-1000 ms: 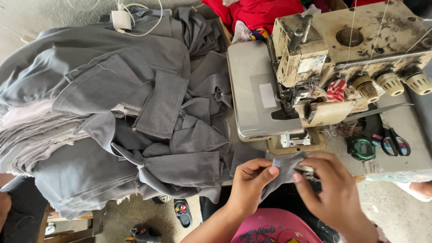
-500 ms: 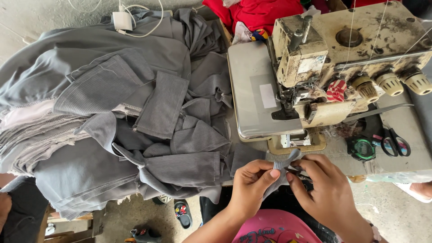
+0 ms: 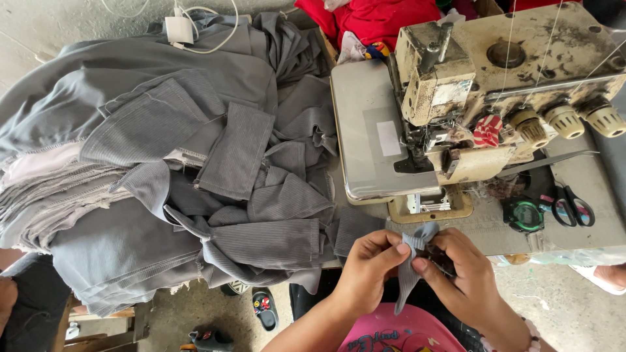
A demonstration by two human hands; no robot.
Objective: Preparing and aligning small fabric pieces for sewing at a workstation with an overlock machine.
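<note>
A narrow strip of grey ribbed fabric (image 3: 412,261) hangs between my two hands just below the sewing table's front edge. My left hand (image 3: 368,270) pinches its left side with thumb and forefinger. My right hand (image 3: 460,277) grips its right side and also holds a small dark tool, mostly hidden by the fingers. Directly above the hands stands a worn cream overlock sewing machine (image 3: 495,85) with its grey flat bed (image 3: 368,127).
A big heap of grey ribbed garment pieces (image 3: 195,169) fills the left of the table. Black-handled scissors (image 3: 574,205) and a green-black tape reel (image 3: 523,214) lie right of the machine. Red cloth (image 3: 385,18) sits behind. Sandals (image 3: 264,309) lie on the floor.
Both hands have shifted slightly left and closer together, folding the grey strip tighter between the fingertips. The fabric heap and machine stay as they were.
</note>
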